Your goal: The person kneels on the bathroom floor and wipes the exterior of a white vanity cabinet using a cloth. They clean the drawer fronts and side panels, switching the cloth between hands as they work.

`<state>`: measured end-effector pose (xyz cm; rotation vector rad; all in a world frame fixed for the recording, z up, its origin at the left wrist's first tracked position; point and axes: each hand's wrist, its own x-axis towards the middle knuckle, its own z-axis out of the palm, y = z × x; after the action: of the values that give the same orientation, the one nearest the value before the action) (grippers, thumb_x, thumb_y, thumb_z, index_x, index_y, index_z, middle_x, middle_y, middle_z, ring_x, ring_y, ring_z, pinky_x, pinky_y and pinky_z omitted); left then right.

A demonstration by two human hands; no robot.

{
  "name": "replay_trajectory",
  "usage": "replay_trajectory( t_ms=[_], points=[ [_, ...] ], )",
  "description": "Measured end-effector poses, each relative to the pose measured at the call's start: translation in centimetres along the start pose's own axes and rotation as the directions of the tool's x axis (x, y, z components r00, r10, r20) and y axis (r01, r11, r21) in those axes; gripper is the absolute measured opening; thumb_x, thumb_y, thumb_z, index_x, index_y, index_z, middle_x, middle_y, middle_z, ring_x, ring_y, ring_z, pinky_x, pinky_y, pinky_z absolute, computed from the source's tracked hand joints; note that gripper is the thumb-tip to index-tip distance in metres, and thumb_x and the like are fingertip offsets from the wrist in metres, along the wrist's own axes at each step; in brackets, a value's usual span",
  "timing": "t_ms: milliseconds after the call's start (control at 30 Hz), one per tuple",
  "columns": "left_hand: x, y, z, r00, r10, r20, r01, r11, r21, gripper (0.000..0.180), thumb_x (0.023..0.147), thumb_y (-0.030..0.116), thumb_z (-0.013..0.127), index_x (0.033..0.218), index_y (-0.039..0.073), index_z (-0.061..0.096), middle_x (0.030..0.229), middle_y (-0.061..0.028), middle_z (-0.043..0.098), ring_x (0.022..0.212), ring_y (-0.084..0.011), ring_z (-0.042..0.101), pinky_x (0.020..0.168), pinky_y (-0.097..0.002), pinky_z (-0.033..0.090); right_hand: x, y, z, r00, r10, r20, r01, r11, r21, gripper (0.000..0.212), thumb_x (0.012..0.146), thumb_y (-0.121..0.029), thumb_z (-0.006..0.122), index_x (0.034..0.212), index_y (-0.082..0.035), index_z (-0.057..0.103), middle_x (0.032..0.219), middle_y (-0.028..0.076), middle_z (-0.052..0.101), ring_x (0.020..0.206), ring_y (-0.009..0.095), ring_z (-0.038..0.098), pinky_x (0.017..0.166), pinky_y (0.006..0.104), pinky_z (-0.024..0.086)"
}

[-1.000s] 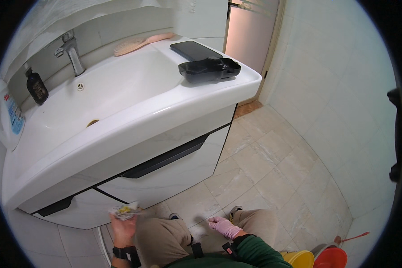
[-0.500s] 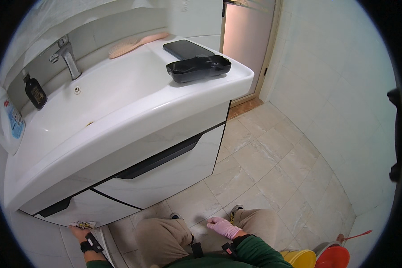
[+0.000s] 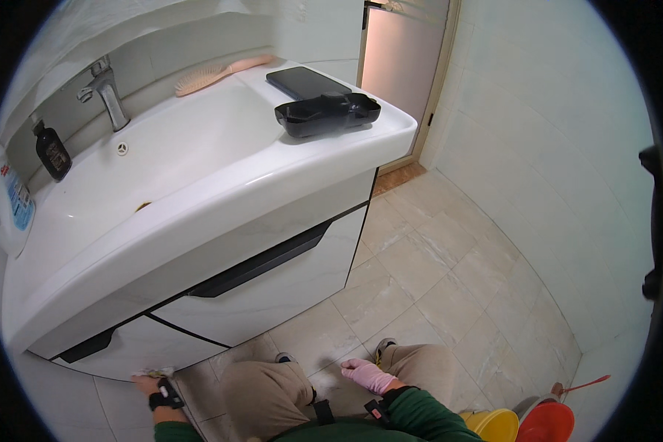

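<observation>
My left hand [image 3: 146,385], bare with a dark wrist strap, is down at the bottom left. It presses a crumpled light cloth [image 3: 156,373] to the lower front of the white cabinet [image 3: 287,298]; the fingers are partly hidden. In a pink glove, my right hand [image 3: 368,375] rests beside my right knee, fingers drawn together. Nothing shows in it.
Above the cabinet is a white sink [image 3: 199,158] with a faucet [image 3: 109,99], a dark bottle [image 3: 52,153] and a white jug [image 3: 13,202]. A hairbrush [image 3: 221,72] and a black tray [image 3: 328,114] lie on its top. Yellow [image 3: 493,425] and red buckets [image 3: 549,422] stand lower right.
My left hand has shifted right and slightly down along the cabinet's bottom with the cloth. The right hand has stayed almost still. The view has moved slightly.
</observation>
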<state>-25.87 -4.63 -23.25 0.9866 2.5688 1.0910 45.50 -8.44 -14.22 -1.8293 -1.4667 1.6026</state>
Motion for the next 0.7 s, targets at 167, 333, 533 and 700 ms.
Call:
replay_trajectory(
  t_ms=[167, 333, 533, 700],
  points=[
    [0.7, 8.0, -11.0, 0.941, -0.334, 0.055, 0.175, 0.339, -0.924, 0.051, 0.098, 0.04, 0.04, 0.127, 0.0, 0.049, 0.126, -0.0119, 0.054, 0.108, -0.0301, 0.052, 0.093, -0.0425, 0.044, 0.5, -0.5, 0.2, 0.999, 0.023, 0.029, -0.023, 1.0, -0.022, 0.047, 0.091, -0.034, 0.06, 0.126, -0.002, 0.058, 0.115, 0.019, 0.065, 0.108, 0.029, 0.062, 0.094, 0.034, 0.046],
    [-2.9, 14.4, -9.6, 0.942, -0.333, -0.043, 0.062, 0.297, -0.953, 0.045, 0.098, 0.035, 0.038, 0.122, 0.0, 0.054, 0.121, -0.0129, 0.056, 0.101, -0.0287, 0.053, 0.086, -0.0442, 0.046, 1.2, -0.7, 0.8, 0.999, -0.027, 0.047, 0.029, 0.998, -0.05, 0.045, 0.091, -0.034, 0.059, 0.123, -0.002, 0.06, 0.113, 0.019, 0.066, 0.107, 0.028, 0.062, 0.093, 0.0343, 0.046],
    [-3.0, 8.0, -0.4, 0.849, -0.499, 0.176, 0.334, 0.247, -0.91, 0.047, 0.098, 0.037, 0.035, 0.12, 0.0, 0.054, 0.121, -0.0133, 0.055, 0.104, -0.0301, 0.054, 0.092, -0.0448, 0.044, 1.0, 0.4, 0.7, 1.0, 0.009, 0.021, -0.009, 1.0, 0.023, 0.043, 0.091, -0.033, 0.06, 0.121, -0.003, 0.061, 0.111, 0.018, 0.067, 0.104, 0.028, 0.063, 0.092, 0.0338, 0.046],
    [-4.6, -0.9, 10.2, 0.963, -0.269, -0.01, 0.223, 0.815, -0.535, 0.047, 0.096, 0.037, 0.042, 0.12, -0.002, 0.054, 0.119, -0.0155, 0.057, 0.101, -0.0328, 0.056, 0.09, -0.0437, 0.044, 1.2, 0.3, 0.8, 0.999, 0.013, 0.03, -0.014, 1.0, 0.022, 0.043, 0.091, -0.033, 0.061, 0.122, -0.003, 0.06, 0.111, 0.018, 0.067, 0.104, 0.027, 0.063, 0.091, 0.0342, 0.047]
  ],
)
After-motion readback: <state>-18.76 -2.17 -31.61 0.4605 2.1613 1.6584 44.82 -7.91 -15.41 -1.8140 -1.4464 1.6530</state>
